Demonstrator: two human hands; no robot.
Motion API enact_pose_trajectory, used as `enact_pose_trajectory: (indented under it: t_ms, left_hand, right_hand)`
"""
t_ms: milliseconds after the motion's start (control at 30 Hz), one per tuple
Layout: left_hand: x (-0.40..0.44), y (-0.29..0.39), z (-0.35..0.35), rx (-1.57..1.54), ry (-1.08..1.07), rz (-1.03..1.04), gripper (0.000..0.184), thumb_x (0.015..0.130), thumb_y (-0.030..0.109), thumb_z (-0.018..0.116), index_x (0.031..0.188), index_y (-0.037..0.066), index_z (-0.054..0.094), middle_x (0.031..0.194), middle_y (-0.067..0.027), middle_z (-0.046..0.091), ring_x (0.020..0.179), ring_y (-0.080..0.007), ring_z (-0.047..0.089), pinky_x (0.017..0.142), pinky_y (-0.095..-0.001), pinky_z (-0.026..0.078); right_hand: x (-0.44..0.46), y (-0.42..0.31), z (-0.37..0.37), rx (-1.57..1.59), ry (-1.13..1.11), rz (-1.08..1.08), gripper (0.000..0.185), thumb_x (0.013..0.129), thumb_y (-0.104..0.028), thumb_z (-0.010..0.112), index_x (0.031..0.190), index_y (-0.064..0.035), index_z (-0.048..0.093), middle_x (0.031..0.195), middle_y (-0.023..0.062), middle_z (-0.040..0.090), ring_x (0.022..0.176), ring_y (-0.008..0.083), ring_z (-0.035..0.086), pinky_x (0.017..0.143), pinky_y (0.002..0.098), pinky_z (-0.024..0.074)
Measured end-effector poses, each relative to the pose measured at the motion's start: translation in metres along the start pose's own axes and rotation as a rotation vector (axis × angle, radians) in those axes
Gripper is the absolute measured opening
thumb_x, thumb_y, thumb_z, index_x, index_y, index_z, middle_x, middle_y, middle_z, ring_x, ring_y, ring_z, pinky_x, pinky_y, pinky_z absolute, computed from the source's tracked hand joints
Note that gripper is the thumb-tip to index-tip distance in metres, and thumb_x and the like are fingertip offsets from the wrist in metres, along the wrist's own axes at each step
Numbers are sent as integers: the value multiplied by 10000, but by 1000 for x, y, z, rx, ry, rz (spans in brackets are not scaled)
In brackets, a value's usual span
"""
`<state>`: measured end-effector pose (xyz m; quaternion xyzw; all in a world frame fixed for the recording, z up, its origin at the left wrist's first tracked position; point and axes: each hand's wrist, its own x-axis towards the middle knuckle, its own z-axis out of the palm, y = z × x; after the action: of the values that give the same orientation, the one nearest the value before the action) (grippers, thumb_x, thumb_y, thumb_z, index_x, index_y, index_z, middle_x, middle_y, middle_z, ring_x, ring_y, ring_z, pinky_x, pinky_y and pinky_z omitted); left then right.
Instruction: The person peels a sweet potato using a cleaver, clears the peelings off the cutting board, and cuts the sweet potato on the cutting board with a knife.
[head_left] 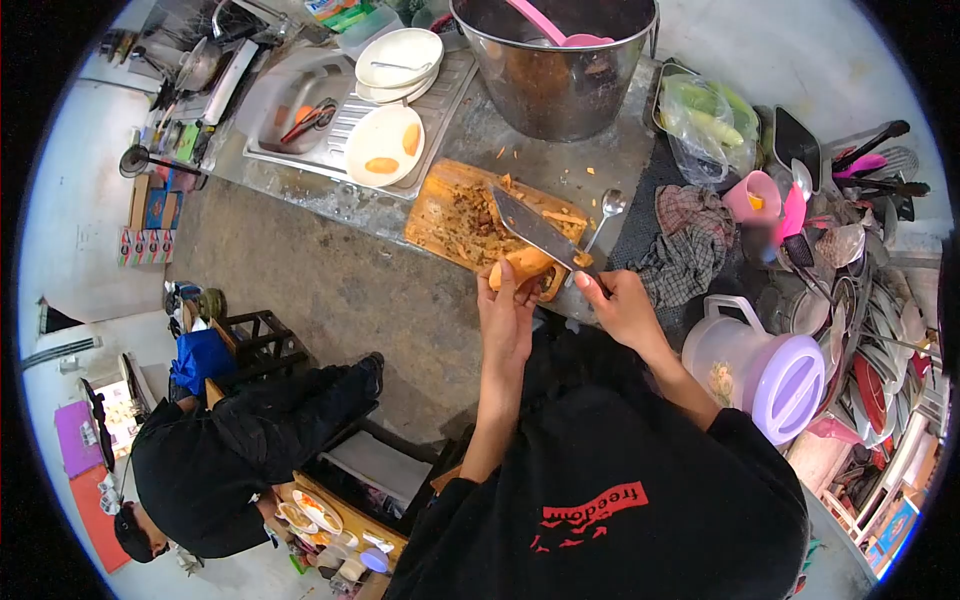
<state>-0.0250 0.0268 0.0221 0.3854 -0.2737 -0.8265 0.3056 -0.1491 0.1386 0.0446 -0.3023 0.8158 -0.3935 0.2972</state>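
Observation:
My left hand (pixel 507 312) is closed around an elongated orange piece of fruit or vegetable (pixel 530 262), at the near edge of a wooden cutting board (pixel 432 205). I cannot tell its exact kind. My right hand (pixel 622 306) grips a kitchen knife (pixel 537 227), its wide blade angled over the board beside the orange piece. Brown and orange scraps (pixel 475 222) are strewn across the board. Just right of it lies a metal spoon (pixel 606 212). Two similar orange pieces rest on a white plate (pixel 368 143) behind the board.
A large metal pot (pixel 560 85) stands at the back, beside a steel sink (pixel 290 140). To the right are a checked cloth (pixel 690 235), a pink cup (pixel 752 198) and a clear jug with a purple lid (pixel 788 390). Another person (pixel 215 470) is at lower left.

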Motion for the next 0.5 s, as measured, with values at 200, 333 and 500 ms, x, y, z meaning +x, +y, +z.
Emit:
enact_pose_trajectory:
  t_ms: [200,333,500]
  left_hand:
    - [-1,1,1,38,-87,-82,248,955,210,527,1125,51,439,1092,-108,579,949,-211,607,776,-321,500]
    - [-9,10,12,62,-194,-175,251,962,181,511,1139,20,436,1116,-116,571,950,-208,606,758,-304,502]
    - [-9,4,6,-40,-374,-221,309,992,247,435,1201,20,456,1105,-93,570,930,-173,581,774,-287,484]
  right_hand:
    - [7,11,5,34,-31,32,648,905,-481,535,569,69,475,462,39,312,474,97,308,414,344,250]
    - [10,7,1,60,3,-12,644,908,-473,535,566,67,462,468,42,303,481,89,309,410,332,238]
    - [9,-4,-5,32,-7,3,661,836,-514,610,587,94,546,464,224,424,413,274,482,446,406,370]
